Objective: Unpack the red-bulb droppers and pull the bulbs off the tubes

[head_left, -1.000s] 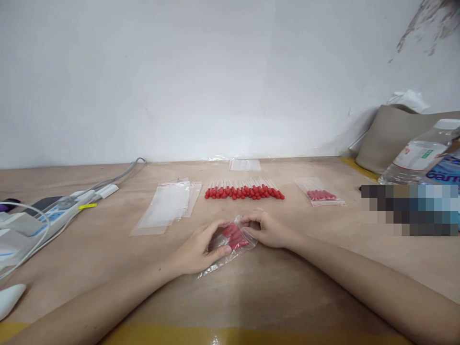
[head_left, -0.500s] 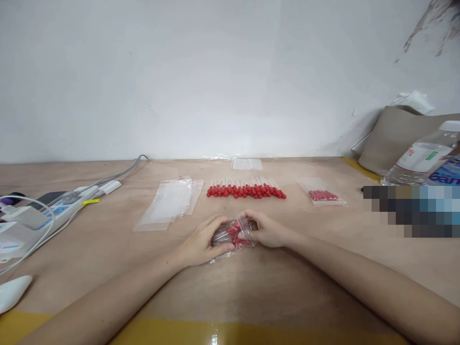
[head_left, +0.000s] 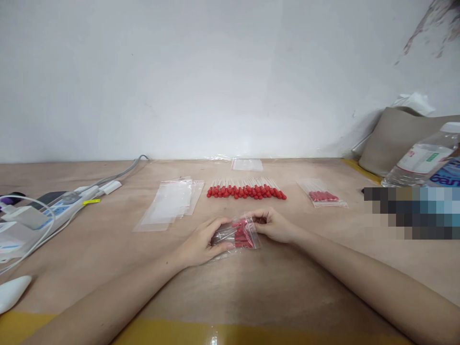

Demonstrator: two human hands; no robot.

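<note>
Plain white wall at the back, and a bare plywood table with a yellow strip along the near edge. Both hands are together near the middle of it, clamped on one small clear zip bag stuffed with red-tipped sticks. The left hand wraps the bag's left end, thumb underneath at the near side and fingers curled over the top. The right hand pinches the far right corner of it. The bag looks to sit low, on or just above the wood, can't really tell which.

Just beyond the hands there's a neat row of loose red-tipped sticks, red ends pointing toward the near side. Left of that row is a little stack of empty clear bags. Right of it sits an already filled bag, and one more flat clear bag lies far back by the wall.

Far left has a power strip with white cables. Far right, a water bottle leans in front of a tan pouch.
</note>
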